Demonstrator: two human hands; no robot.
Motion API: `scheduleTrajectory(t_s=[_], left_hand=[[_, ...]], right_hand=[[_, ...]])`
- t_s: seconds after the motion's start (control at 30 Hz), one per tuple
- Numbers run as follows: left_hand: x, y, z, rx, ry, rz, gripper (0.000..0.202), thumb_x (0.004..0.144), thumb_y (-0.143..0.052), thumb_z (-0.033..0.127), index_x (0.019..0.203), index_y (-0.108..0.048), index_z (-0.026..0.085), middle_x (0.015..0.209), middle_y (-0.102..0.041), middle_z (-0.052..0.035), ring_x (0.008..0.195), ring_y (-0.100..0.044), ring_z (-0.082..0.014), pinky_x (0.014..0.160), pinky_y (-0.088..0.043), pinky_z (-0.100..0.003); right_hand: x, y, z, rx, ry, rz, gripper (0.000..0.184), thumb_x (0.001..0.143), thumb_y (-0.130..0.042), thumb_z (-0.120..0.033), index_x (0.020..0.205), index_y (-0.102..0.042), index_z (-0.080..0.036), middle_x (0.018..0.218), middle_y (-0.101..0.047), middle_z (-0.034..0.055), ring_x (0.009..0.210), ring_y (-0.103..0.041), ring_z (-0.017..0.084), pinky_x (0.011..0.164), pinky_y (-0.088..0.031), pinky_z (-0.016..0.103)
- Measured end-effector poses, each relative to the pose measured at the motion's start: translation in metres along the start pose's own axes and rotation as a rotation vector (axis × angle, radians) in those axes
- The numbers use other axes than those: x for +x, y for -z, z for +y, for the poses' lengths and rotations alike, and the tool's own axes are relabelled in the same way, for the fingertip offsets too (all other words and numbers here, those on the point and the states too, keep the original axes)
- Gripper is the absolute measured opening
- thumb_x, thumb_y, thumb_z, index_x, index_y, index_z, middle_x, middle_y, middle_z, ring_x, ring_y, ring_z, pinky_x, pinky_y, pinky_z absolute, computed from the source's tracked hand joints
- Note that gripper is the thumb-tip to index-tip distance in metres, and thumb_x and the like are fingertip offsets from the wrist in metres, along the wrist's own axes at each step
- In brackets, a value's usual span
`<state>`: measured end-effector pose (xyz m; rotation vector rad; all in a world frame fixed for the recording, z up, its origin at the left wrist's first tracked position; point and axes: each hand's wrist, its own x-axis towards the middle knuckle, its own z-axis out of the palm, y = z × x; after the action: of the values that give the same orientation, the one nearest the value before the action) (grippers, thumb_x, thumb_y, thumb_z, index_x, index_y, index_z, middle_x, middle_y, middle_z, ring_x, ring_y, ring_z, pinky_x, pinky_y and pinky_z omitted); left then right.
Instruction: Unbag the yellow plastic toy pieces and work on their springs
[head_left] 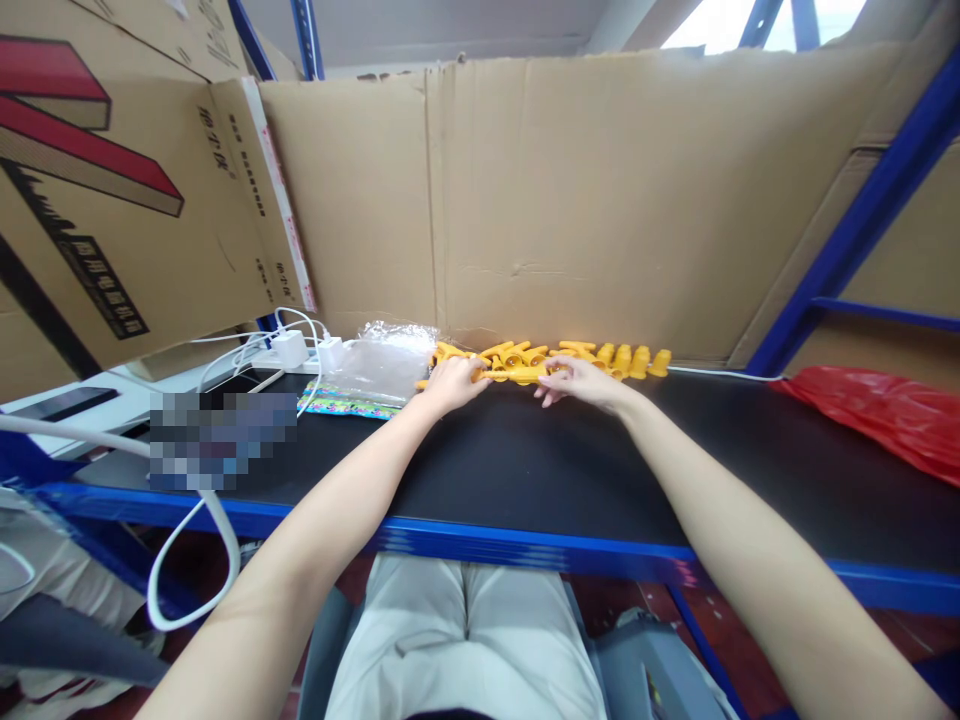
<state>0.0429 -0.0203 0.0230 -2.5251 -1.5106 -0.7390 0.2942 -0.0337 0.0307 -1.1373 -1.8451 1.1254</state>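
A row of several yellow plastic clips (pixel 626 358) lies at the back of the black table (pixel 525 470), against a cardboard wall. My left hand (pixel 452 384) is curled round yellow clips at the left end of the row. My right hand (pixel 576 380) rests on the middle of the row, fingers bent and pinching a yellow clip (pixel 525 374) that spans between both hands.
Clear plastic bags (pixel 382 362) over a colourful card (pixel 346 404) lie left of the clips. White chargers and cables (pixel 294 348) sit further left, with a phone (pixel 66 403). A red bag (pixel 885 415) lies at the right. The blue table edge (pixel 525 545) runs in front of my lap.
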Motion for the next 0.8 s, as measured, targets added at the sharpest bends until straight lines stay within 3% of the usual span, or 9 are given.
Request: scheduleTrajectory(t_s=[0.23, 0.37, 0.47, 0.53, 0.63, 0.7, 0.8], left_hand=[[-0.001, 0.000, 0.005, 0.016, -0.029, 0.033, 0.032, 0.086, -0.053, 0.038, 0.110, -0.068, 0.023, 0.098, -0.071, -0.0065, 0.089, -0.066, -0.0229, 0.080, -0.048, -0.034], [0.000, 0.000, 0.006, 0.005, 0.001, 0.025, 0.032, 0.086, -0.053, 0.038, 0.110, -0.068, 0.023, 0.096, -0.072, -0.0065, 0.090, -0.066, -0.0234, 0.080, -0.048, -0.034], [0.000, 0.001, 0.005, -0.010, 0.029, 0.023, 0.033, 0.087, -0.053, 0.039, 0.110, -0.068, 0.023, 0.095, -0.072, -0.0074, 0.090, -0.066, -0.0237, 0.080, -0.048, -0.035], [0.000, 0.001, 0.004, -0.016, 0.045, 0.023, 0.034, 0.086, -0.053, 0.040, 0.109, -0.068, 0.021, 0.095, -0.072, -0.0082, 0.090, -0.066, -0.0240, 0.081, -0.048, -0.035], [0.000, 0.002, 0.002, -0.025, 0.060, 0.024, 0.034, 0.086, -0.053, 0.041, 0.110, -0.068, 0.021, 0.095, -0.072, -0.0082, 0.090, -0.066, -0.0236, 0.082, -0.047, -0.034], [0.000, 0.002, 0.002, -0.029, 0.054, 0.024, 0.034, 0.086, -0.053, 0.041, 0.110, -0.068, 0.021, 0.095, -0.072, -0.0078, 0.090, -0.066, -0.0233, 0.082, -0.048, -0.034], [0.000, 0.001, 0.001, -0.021, 0.033, 0.025, 0.034, 0.086, -0.053, 0.041, 0.109, -0.068, 0.021, 0.093, -0.072, -0.0077, 0.089, -0.066, -0.0234, 0.080, -0.048, -0.034]], right_hand=[[0.002, -0.011, -0.004, -0.002, -0.147, 0.097, 0.056, 0.089, -0.040, -0.063, 0.066, -0.055, -0.014, 0.051, -0.063, 0.0101, 0.036, -0.055, 0.010, 0.040, -0.043, 0.020], [0.003, -0.017, -0.006, -0.022, -0.205, 0.161, 0.066, 0.088, -0.028, -0.070, 0.061, -0.052, -0.015, 0.041, -0.057, 0.0080, 0.029, -0.048, 0.009, 0.030, -0.033, 0.019], [0.003, -0.015, -0.008, 0.015, -0.228, 0.137, 0.070, 0.088, -0.020, -0.071, 0.062, -0.054, -0.015, 0.043, -0.058, 0.0083, 0.029, -0.048, 0.009, 0.030, -0.032, 0.019], [0.001, -0.010, -0.009, 0.062, -0.232, 0.046, 0.067, 0.090, -0.024, -0.068, 0.066, -0.056, -0.014, 0.051, -0.063, 0.0097, 0.034, -0.052, 0.010, 0.033, -0.036, 0.020], [-0.002, -0.005, -0.010, 0.103, -0.206, -0.085, 0.047, 0.091, -0.046, -0.055, 0.075, -0.060, -0.013, 0.063, -0.068, 0.0089, 0.042, -0.057, 0.010, 0.040, -0.042, 0.020], [-0.004, -0.004, -0.009, 0.094, -0.192, -0.103, 0.036, 0.090, -0.053, -0.045, 0.076, -0.061, -0.013, 0.064, -0.068, 0.0073, 0.043, -0.057, 0.009, 0.043, -0.044, 0.019], [-0.004, -0.006, -0.008, 0.058, -0.188, -0.056, 0.034, 0.091, -0.053, -0.042, 0.074, -0.059, -0.013, 0.061, -0.067, 0.0067, 0.043, -0.057, 0.009, 0.042, -0.044, 0.019]])
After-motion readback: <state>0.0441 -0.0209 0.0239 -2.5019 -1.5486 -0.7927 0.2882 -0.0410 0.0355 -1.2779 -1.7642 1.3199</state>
